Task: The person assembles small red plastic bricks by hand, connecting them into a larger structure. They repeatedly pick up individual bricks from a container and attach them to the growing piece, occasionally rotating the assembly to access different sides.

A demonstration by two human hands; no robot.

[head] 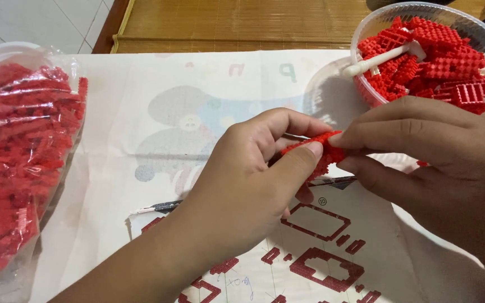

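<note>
A small red block assembly (325, 152) made of tiny bricks hangs above the table centre, held between both hands. My left hand (242, 185) grips it from the left, thumb on top and fingers curled behind. From the right, my right hand (439, 157) pinches its other end with thumb and forefinger. Much of the assembly is hidden by my fingers.
A clear plastic bowl (366, 33) at the upper right holds built red pieces and a white tool (385, 58). A clear bag of loose red bricks (18, 163) lies at the left. A printed instruction sheet (321, 252) with red diagrams lies under my hands on a pale cloth (141, 101).
</note>
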